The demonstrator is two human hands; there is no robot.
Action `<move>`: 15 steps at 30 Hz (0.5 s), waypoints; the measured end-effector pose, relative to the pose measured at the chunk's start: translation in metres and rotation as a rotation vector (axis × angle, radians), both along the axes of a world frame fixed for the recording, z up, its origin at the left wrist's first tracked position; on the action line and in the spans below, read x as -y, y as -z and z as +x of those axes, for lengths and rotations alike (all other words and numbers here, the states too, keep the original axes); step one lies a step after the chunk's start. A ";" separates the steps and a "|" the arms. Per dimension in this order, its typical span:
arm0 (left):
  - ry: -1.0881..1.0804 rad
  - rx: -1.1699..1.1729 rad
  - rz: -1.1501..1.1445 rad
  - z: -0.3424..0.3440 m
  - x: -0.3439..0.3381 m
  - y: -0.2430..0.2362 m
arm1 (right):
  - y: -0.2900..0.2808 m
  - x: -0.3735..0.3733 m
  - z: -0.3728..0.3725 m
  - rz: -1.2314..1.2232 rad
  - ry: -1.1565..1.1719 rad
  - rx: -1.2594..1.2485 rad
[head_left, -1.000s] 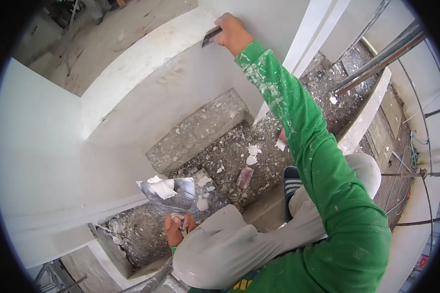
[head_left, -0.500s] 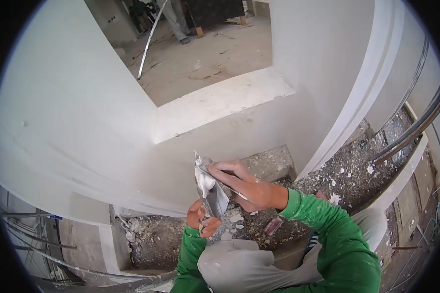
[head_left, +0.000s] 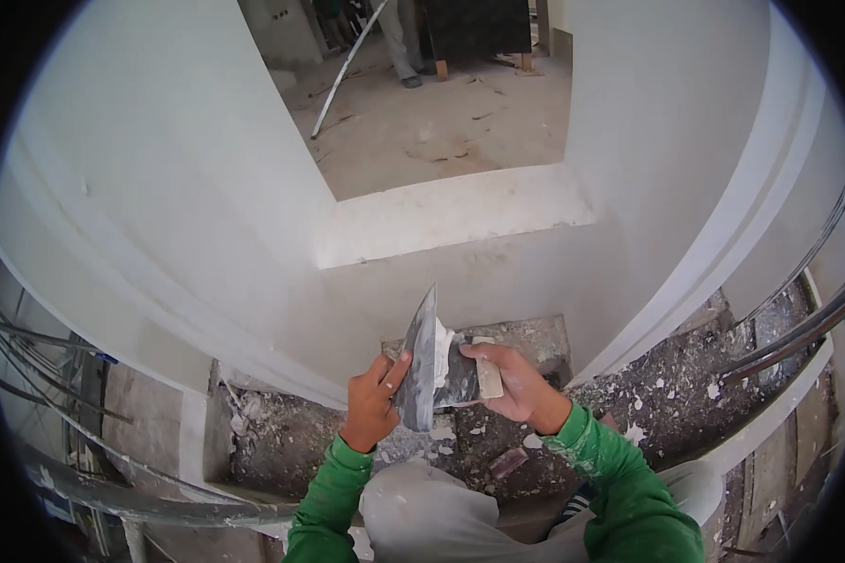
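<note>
My left hand [head_left: 374,403] grips a wide metal trowel [head_left: 418,366], its blade tilted up on edge. My right hand [head_left: 516,385] holds a putty knife [head_left: 463,380] with a pale handle against it, thumb on top. White putty [head_left: 441,347] sits between the two blades. Both hands are above my gray-trousered lap, in front of a white wall [head_left: 460,263] under an opening.
The opening has a white sill [head_left: 451,197]; beyond it stand a person [head_left: 399,38], a leaning pole [head_left: 347,70] and a dark panel [head_left: 474,28]. Debris-strewn ledges [head_left: 667,403] and a reddish block [head_left: 507,462] lie below. Metal bars [head_left: 84,403] run at both sides.
My right hand came down from the sill to meet the left hand's trowel. Since then the trowel has turned upright and the putty knife has shifted rightward. The view has swung round to face the opening.
</note>
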State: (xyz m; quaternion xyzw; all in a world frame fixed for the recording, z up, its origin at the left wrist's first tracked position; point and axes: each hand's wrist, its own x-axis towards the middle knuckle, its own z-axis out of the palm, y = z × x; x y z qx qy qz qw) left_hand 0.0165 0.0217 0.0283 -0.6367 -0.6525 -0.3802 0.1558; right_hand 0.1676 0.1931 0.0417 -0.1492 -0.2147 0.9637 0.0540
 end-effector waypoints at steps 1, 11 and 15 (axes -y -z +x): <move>0.024 -0.013 0.000 0.002 -0.002 0.006 | -0.007 0.002 0.005 -0.025 -0.063 -0.015; -0.047 0.802 -0.271 0.001 0.045 0.116 | -0.081 -0.001 0.047 0.376 0.256 -0.021; 0.466 1.631 -0.105 0.010 0.045 0.085 | -0.072 -0.006 0.039 0.512 0.634 -0.170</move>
